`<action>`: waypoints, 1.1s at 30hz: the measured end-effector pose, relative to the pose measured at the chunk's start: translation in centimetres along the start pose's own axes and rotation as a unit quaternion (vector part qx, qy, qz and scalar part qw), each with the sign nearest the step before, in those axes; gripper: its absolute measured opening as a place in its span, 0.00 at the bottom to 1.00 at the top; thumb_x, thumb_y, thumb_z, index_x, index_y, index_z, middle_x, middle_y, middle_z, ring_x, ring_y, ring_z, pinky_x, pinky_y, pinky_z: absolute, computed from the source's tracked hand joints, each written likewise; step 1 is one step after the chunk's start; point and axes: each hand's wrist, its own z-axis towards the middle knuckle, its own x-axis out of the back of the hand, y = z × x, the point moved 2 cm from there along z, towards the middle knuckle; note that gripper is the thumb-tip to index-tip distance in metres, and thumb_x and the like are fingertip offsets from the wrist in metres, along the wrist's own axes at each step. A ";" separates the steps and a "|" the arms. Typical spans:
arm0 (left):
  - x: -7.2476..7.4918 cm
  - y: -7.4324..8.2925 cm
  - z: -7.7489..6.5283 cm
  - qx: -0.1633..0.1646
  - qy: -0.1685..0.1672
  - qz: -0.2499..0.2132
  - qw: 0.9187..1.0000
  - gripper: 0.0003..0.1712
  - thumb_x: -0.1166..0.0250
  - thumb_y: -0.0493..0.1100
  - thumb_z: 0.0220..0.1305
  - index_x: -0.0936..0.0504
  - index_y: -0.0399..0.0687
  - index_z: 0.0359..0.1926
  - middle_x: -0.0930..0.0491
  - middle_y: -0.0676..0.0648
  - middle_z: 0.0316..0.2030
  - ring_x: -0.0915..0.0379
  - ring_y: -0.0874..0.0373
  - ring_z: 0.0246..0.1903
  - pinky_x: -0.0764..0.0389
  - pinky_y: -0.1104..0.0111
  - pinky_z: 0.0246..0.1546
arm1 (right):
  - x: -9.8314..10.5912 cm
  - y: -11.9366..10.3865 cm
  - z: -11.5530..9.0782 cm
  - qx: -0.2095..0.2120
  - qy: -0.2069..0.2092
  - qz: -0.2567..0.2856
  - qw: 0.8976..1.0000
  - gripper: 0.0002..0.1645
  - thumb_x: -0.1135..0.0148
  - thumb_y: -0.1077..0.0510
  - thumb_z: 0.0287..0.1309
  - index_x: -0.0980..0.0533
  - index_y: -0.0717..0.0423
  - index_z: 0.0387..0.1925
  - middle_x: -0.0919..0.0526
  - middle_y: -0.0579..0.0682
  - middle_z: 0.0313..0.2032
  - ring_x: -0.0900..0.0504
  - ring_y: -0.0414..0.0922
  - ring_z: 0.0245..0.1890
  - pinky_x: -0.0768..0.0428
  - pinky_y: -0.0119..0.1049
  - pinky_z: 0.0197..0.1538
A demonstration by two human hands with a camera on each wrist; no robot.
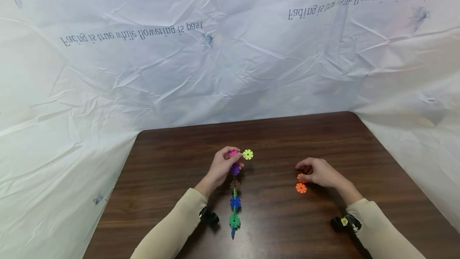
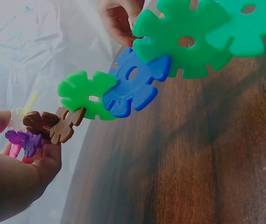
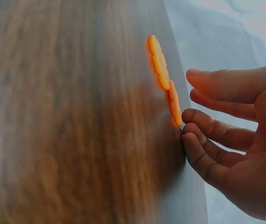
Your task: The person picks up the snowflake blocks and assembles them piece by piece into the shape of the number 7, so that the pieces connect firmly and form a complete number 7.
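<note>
My left hand pinches the upper end of a chain of slotted plastic snowflake discs, near a pink disc. A yellow disc sticks out to the right of the fingers, joined by a pale piece. Below the grip run a purple disc, brown discs, a blue disc and green discs, with a dark blue one at the low end. My right hand reaches to two overlapping orange discs on the table, its fingers loosely bent beside them, not closed round them.
The brown wooden table has a rounded far edge. White printed sheeting hangs behind it and at both sides. A black wrist camera sits on the left sleeve, another on the right.
</note>
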 end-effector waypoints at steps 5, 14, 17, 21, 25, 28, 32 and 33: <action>0.0 -0.1 -0.1 0.004 -0.002 0.000 1.000 0.21 0.39 0.37 0.68 0.29 0.25 0.55 0.16 0.37 0.40 0.18 0.58 0.25 0.15 0.68 0.31 | 0.2 -0.1 -0.2 0.022 -0.014 -0.008 1.000 0.17 0.28 0.57 0.54 0.18 0.54 0.46 0.18 0.47 0.41 0.21 0.43 0.38 0.20 0.34 0.38; 0.1 -0.1 -0.2 0.004 -0.005 -0.002 1.000 0.22 0.39 0.37 0.68 0.30 0.24 0.56 0.16 0.49 0.34 0.18 0.58 0.25 0.15 0.68 0.31 | 0.3 0.0 -0.3 0.053 -0.030 -0.043 0.997 0.14 0.29 0.62 0.53 0.17 0.51 0.43 0.20 0.45 0.41 0.23 0.41 0.37 0.21 0.34 0.37; 0.2 -0.1 -0.2 0.006 -0.007 0.000 1.000 0.22 0.39 0.38 0.68 0.30 0.25 0.56 0.16 0.49 0.34 0.18 0.58 0.26 0.15 0.67 0.32 | 0.3 0.1 -0.2 0.049 -0.028 -0.045 0.997 0.14 0.28 0.62 0.52 0.18 0.50 0.42 0.20 0.43 0.39 0.24 0.39 0.36 0.22 0.33 0.36; 0.3 -0.1 -0.2 0.008 -0.008 0.003 1.000 0.22 0.39 0.38 0.68 0.30 0.25 0.56 0.15 0.43 0.38 0.18 0.58 0.26 0.15 0.66 0.33 | 0.2 0.1 -0.1 0.049 -0.022 -0.036 0.998 0.14 0.27 0.62 0.51 0.19 0.49 0.40 0.21 0.42 0.36 0.24 0.39 0.35 0.23 0.31 0.35; 0.3 -0.1 -0.2 0.008 -0.009 0.005 1.000 0.22 0.39 0.38 0.68 0.30 0.26 0.56 0.17 0.36 0.43 0.18 0.58 0.27 0.14 0.66 0.33 | 0.2 0.1 0.0 0.042 -0.015 -0.021 0.999 0.15 0.27 0.63 0.50 0.20 0.49 0.40 0.22 0.42 0.34 0.25 0.39 0.33 0.24 0.30 0.33; 0.3 -0.1 -0.1 0.006 -0.009 0.004 1.000 0.22 0.38 0.38 0.68 0.29 0.25 0.56 0.17 0.36 0.42 0.18 0.58 0.26 0.15 0.66 0.33 | 0.2 0.1 0.0 0.033 -0.010 -0.013 0.999 0.16 0.27 0.65 0.50 0.20 0.50 0.41 0.22 0.42 0.33 0.25 0.39 0.32 0.25 0.30 0.33; 0.3 0.0 -0.1 0.004 -0.009 0.003 1.000 0.22 0.39 0.38 0.68 0.29 0.25 0.56 0.16 0.44 0.37 0.18 0.58 0.26 0.14 0.67 0.33 | 0.1 0.2 0.2 0.020 0.002 -0.006 1.000 0.15 0.30 0.66 0.52 0.18 0.47 0.40 0.20 0.41 0.32 0.25 0.36 0.31 0.24 0.29 0.33; 0.3 0.0 -0.1 0.004 -0.008 0.003 1.000 0.22 0.39 0.38 0.68 0.29 0.25 0.56 0.15 0.45 0.36 0.18 0.58 0.26 0.14 0.67 0.33 | 0.1 0.2 0.2 0.022 0.007 -0.004 1.000 0.14 0.31 0.66 0.53 0.18 0.47 0.40 0.19 0.41 0.32 0.25 0.35 0.31 0.24 0.29 0.33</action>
